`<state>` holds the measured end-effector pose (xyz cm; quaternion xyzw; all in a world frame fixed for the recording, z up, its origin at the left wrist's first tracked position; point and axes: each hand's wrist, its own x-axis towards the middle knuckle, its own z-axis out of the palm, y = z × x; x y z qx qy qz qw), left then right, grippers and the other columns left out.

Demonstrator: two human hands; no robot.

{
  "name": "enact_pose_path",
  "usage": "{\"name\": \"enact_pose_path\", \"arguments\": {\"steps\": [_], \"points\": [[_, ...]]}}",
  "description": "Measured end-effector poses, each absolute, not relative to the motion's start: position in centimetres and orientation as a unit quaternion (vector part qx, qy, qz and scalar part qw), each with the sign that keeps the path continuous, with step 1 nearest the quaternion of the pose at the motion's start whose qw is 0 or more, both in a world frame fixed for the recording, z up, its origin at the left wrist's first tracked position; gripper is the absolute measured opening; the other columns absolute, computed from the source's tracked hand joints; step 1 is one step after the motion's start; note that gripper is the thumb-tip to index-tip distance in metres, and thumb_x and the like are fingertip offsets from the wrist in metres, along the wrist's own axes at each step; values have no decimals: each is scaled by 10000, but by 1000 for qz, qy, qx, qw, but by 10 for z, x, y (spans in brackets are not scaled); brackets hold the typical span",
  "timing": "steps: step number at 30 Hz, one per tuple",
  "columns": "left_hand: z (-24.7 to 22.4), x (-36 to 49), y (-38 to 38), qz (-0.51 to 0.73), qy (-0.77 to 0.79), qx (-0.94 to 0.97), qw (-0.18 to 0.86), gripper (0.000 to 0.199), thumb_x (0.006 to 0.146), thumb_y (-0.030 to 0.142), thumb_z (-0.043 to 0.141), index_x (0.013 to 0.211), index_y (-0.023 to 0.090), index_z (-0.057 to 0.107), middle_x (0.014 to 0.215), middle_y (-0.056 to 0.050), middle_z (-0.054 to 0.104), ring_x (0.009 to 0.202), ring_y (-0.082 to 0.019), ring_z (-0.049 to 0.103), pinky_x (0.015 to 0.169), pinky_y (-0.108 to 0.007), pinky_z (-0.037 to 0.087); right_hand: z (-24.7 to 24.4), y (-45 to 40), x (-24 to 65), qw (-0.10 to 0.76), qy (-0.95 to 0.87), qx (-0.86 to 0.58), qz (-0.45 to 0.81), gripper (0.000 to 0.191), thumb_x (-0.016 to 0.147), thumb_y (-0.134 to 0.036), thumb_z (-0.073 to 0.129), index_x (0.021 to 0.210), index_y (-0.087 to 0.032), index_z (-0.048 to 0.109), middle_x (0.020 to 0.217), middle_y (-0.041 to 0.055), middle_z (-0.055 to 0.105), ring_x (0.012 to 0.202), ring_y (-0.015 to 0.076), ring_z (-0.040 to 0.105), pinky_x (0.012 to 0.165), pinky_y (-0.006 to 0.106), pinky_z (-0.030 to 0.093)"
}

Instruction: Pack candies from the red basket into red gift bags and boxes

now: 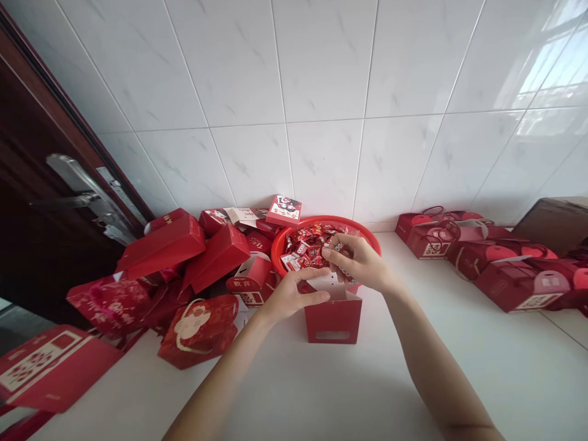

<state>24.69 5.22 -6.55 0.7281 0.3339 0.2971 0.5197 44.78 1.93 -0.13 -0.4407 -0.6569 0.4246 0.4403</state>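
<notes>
Holding an open red cardboard box (pixel 331 321) by its upper left rim, the left hand (pixel 294 294) has thumb and fingers closed about the opening. The box stands upright on the white bench (pixel 285 398), out from the back edge, with an oblong cut-out low in its front. The right hand (pixel 361 260) is just above the opening, pinching red-and-white patterned wrapped sweets (pixel 339 255) between thumb and fingers; count unclear, partly hidden. Behind the box, near the back edge: a round red plastic basket (pixel 375 245) with small red-wrapped pieces (pixel 303 250). Toward the back left corner: a heap of red cardboard boxes (pixel 160 245); in front of it, a red patterned gift bag (pixel 202 334) with pale cord handle. Along the right part of the back edge: closed dark-red handled boxes (pixel 514 285), grouped together.
</notes>
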Motion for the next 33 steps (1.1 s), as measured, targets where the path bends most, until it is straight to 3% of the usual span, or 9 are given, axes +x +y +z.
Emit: {"name": "enact_pose_path", "arguments": {"steps": [6,11,16,22,26,33], "points": [[-67,248,53,304,321,725,528,567,734,437,844,1252,240,721,1355,-88,677,1341,-351,544,1173,-515,367,-4,21,447,416,-701,-404,416,181,871,-346,640,794,-207,553,618,-22,596,551,129,546,502,244,426],[-64,250,52,309,279,724,549,489,734,419,848,1164,205,751,1216,-86,738,1222,-311,624,1076,-423,460,-8,16,445,344,-743,-455,351,77,855,-200,609,787,-203,574,647,-22,606,537,116,523,486,232,371],[-60,251,51,311,266,731,546,441,700,443,868,1036,174,767,1053,-73,757,1053,-272,673,951,-364,505,-6,8,443,239,-799,-447,325,172,895,-147,549,738,-189,605,635,-1,636,530,117,507,501,244,349],[-59,252,50,315,267,729,545,383,688,459,870,913,168,761,919,-48,742,974,-251,673,910,-347,509,-2,7,443,239,-817,-425,307,203,910,-124,535,742,-182,633,642,0,650,508,97,485,500,236,330],[-60,252,52,313,277,729,542,405,718,462,847,997,178,775,963,-59,767,1053,-278,675,971,-373,500,-1,8,446,271,-796,-432,328,182,917,-157,527,775,-183,638,663,3,659,556,112,543,523,233,380],[-67,247,56,304,327,740,504,567,788,507,777,1262,201,717,1333,-110,690,1309,-343,578,1143,-467,414,3,9,456,334,-768,-454,306,149,906,-226,546,798,-184,640,716,13,667,614,132,588,551,248,430]]}}
